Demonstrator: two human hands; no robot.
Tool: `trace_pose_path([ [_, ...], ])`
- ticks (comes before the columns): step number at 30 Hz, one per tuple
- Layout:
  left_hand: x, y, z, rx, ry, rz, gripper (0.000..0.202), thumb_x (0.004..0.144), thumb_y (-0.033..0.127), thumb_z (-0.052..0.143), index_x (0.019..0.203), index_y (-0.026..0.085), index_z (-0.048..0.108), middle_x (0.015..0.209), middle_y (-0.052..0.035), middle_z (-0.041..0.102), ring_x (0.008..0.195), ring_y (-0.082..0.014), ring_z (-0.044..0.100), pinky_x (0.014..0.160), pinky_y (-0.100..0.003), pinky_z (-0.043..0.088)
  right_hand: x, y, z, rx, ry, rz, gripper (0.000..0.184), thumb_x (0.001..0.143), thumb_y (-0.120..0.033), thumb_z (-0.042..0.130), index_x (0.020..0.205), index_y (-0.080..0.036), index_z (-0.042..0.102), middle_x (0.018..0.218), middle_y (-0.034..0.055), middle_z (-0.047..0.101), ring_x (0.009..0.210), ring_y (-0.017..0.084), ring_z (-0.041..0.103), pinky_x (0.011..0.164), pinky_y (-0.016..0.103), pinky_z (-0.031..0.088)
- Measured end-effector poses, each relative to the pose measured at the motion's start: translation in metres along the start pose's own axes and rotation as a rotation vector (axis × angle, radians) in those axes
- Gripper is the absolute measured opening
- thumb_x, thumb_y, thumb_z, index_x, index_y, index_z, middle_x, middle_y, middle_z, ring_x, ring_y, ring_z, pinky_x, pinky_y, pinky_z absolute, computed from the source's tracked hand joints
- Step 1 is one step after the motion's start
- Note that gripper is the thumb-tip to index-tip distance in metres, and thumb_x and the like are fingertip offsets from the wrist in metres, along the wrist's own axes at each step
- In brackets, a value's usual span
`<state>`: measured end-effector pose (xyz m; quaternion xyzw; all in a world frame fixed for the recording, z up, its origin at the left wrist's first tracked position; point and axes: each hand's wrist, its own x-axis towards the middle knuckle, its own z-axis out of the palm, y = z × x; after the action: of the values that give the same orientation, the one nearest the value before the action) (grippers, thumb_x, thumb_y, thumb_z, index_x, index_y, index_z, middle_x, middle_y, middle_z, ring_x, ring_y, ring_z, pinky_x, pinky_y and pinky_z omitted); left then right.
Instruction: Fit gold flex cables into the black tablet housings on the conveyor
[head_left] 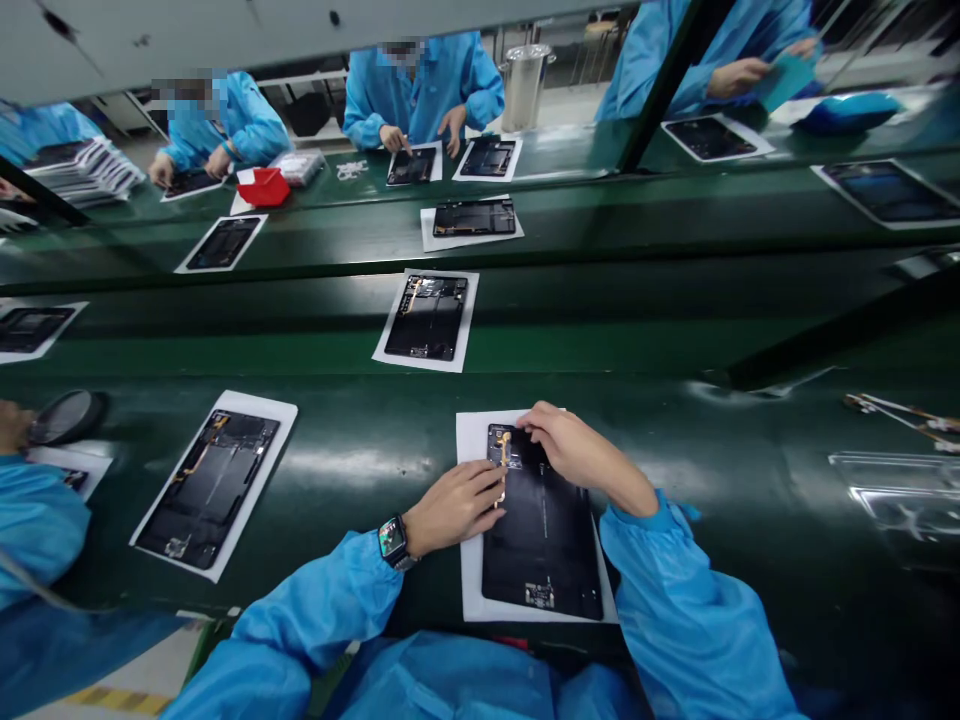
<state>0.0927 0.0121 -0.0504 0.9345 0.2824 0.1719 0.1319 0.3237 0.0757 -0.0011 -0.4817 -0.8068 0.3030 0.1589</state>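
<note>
A black tablet housing (551, 545) lies in front of me on a white sheet (472, 585), with a small circuit board (540, 596) near its lower edge. An orange flex cable (504, 448) runs along the housing's upper left side. My left hand (454, 505) comes in from the left with bent fingers, its fingertips closed at the lower part of the cable. Over the top edge of the housing is my right hand (566, 445), its fingers pinched together close to the cable's upper end. Whatever those fingertips hold is too small to make out.
Another tablet housing (214, 490) rests on paper to my left, beside a co-worker's sleeve (37, 525). One more housing (427, 318) lies ahead on the belt. At right are a clear plastic tray (900, 500) and loose flex cables (907, 415). A dark post (832, 335) slants nearby. Co-workers sit opposite.
</note>
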Motion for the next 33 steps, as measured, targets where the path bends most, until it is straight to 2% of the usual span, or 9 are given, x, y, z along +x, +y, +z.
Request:
trace_pose_path([
  [4,-0.002,0.001,-0.004,-0.016,-0.09,0.002,0.028,0.092,0.025,0.057,0.117,0.014,0.059,0.134,-0.013,0.054,0.13,-0.0287,0.046,0.105,-0.044,0.047,-0.029,-0.01,-0.002,0.104,-0.007,0.089,0.014,0.089,-0.016,0.054,0.093,-0.02,0.068,0.089,0.0031,0.071,0.082,0.018,0.066,0.077,0.028,0.048],
  [6,-0.004,0.001,-0.006,-0.063,-0.085,0.017,0.026,0.091,0.027,0.058,0.113,0.015,0.062,0.136,-0.0134,0.053,0.132,-0.0299,0.044,0.107,-0.045,0.045,-0.046,-0.014,0.006,0.111,0.012,0.164,0.008,0.09,-0.025,0.059,0.087,-0.021,0.066,0.078,0.0005,0.07,0.071,0.017,0.065,0.069,0.028,0.048],
  [8,-0.007,0.0,-0.008,-0.151,-0.032,0.014,0.023,0.09,0.031,0.059,0.108,0.017,0.064,0.137,-0.0134,0.052,0.133,-0.0293,0.043,0.109,-0.045,0.043,-0.06,-0.018,0.016,0.078,0.053,0.202,0.013,0.091,-0.032,0.058,0.085,-0.021,0.063,0.07,-0.0009,0.067,0.063,0.017,0.063,0.062,0.028,0.046],
  [12,-0.013,-0.004,-0.008,-0.31,0.095,-0.076,0.038,0.088,0.03,0.062,0.123,0.016,0.053,0.139,-0.0152,0.049,0.135,-0.0267,0.04,0.112,-0.045,0.039,-0.077,-0.03,0.042,0.003,0.097,0.114,0.013,0.096,-0.023,0.048,0.103,-0.021,0.058,0.092,0.0041,0.069,0.078,0.019,0.067,0.069,0.029,0.049],
  [14,-0.015,-0.006,-0.007,-0.319,0.089,-0.105,0.054,0.086,0.03,0.065,0.134,0.016,0.044,0.143,-0.0167,0.043,0.139,-0.0276,0.035,0.115,-0.046,0.035,-0.078,-0.037,0.053,-0.059,0.076,0.083,0.015,0.097,-0.018,0.045,0.107,-0.019,0.057,0.098,0.006,0.069,0.082,0.02,0.068,0.07,0.029,0.049],
  [16,-0.015,-0.008,-0.006,-0.308,0.063,-0.117,0.063,0.085,0.032,0.067,0.139,0.016,0.038,0.146,-0.0175,0.039,0.141,-0.0288,0.031,0.116,-0.048,0.033,-0.076,-0.043,0.062,-0.163,0.036,0.074,0.014,0.097,-0.016,0.045,0.102,-0.018,0.057,0.092,0.0058,0.069,0.077,0.02,0.068,0.065,0.029,0.049],
  [22,-0.015,-0.008,-0.002,-0.278,0.031,-0.119,0.063,0.084,0.035,0.068,0.137,0.015,0.039,0.147,-0.0186,0.038,0.141,-0.0299,0.03,0.116,-0.047,0.031,-0.067,-0.053,0.078,-0.456,0.014,0.001,0.016,0.093,-0.009,0.047,0.097,-0.017,0.06,0.082,0.0042,0.068,0.063,0.019,0.066,0.052,0.028,0.041],
  [29,-0.016,-0.009,-0.001,-0.273,0.048,-0.12,0.062,0.082,0.035,0.071,0.133,0.015,0.043,0.145,-0.0187,0.04,0.139,-0.0308,0.034,0.114,-0.048,0.033,-0.068,-0.053,0.074,-0.486,-0.017,-0.04,0.022,0.09,-0.004,0.044,0.095,-0.017,0.06,0.081,0.0053,0.069,0.06,0.019,0.065,0.05,0.028,0.042],
  [33,-0.015,-0.008,0.0,-0.274,0.049,-0.123,0.062,0.082,0.036,0.071,0.133,0.014,0.043,0.146,-0.0194,0.039,0.139,-0.0312,0.033,0.114,-0.048,0.034,-0.069,-0.054,0.078,-0.43,-0.001,-0.068,0.027,0.089,-0.002,0.04,0.098,-0.018,0.06,0.094,0.0078,0.07,0.068,0.018,0.067,0.056,0.026,0.047],
])
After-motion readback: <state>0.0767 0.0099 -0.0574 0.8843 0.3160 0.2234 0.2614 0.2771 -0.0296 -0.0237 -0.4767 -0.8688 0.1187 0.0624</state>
